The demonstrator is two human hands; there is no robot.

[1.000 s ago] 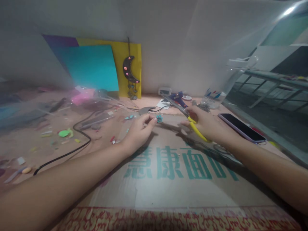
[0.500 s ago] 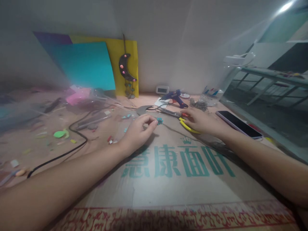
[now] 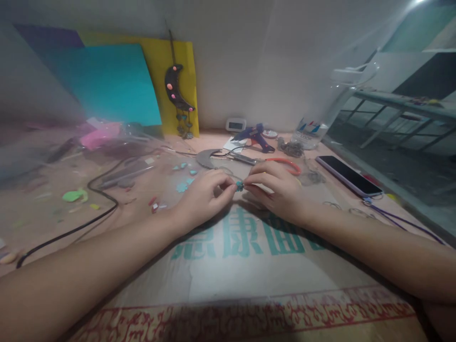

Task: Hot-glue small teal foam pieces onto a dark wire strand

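Observation:
A small teal flower-like piece is pinched between my two hands above the printed cardboard. My left hand grips its left side between thumb and forefinger. From the right, the fingertips of my right hand are closed on the same piece, covering part of it. Just behind my right hand lie scissors with an orange-red handle, partly hidden. Several loose teal pieces rest left of my left hand, close to a grey crescent.
A blue glue gun and a small white display are at the back. A phone lies right, near a clear container. A black cable crosses the scraps at left. A crescent ornament hangs against yellow card.
My right hand has left the yellow-handled tool and come left to the teal piece. My left hand still pinches that piece. The view has shifted slightly.

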